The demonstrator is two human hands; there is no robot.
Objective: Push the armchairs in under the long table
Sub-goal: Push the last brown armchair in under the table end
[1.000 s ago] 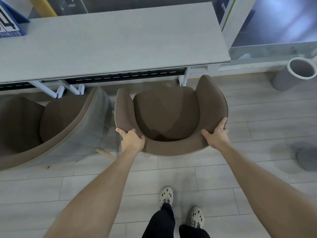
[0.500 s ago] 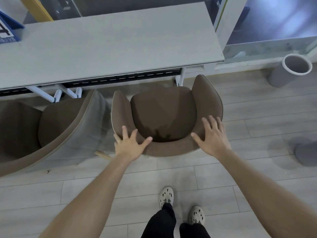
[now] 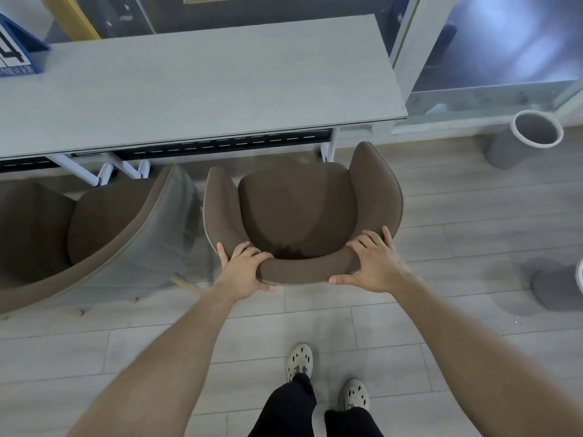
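Two brown armchairs stand on the pale plank floor (image 3: 457, 216) before the grey table (image 3: 202, 89), which runs across the upper part of the frame. The held armchair (image 3: 296, 209) sits in the middle of the frame at the table's right end, its open front turned toward the table. Its whole seat cushion shows in front of the table's near edge. The tips of its arms lie close to a white table leg (image 3: 329, 149), so it is not yet under the top.

The left hand (image 3: 244, 269) grips the left corner of the backrest. Its fingers (image 3: 252, 252) curl over the top rim onto the inner side, and the thumb presses against the outer back edge. The right hand (image 3: 375, 263) holds the right corner. Its fingers (image 3: 367, 239) bend over the rim, and the thumb stretches along the outer back edge. Both forearms reach up from the bottom corners of the frame.

The second armchair (image 3: 94, 222) fills the left of the frame, just beside the held one and turned at an angle, its grey outer shell facing it. One wooden leg tip (image 3: 184, 280) shows below that shell.

A blue sign (image 3: 15, 52) stands on the table at the upper left. A grey round bin (image 3: 523, 140) stands on the floor at the upper right. At the bottom centre are two pale perforated shoes (image 3: 299, 361) and dark trouser legs.
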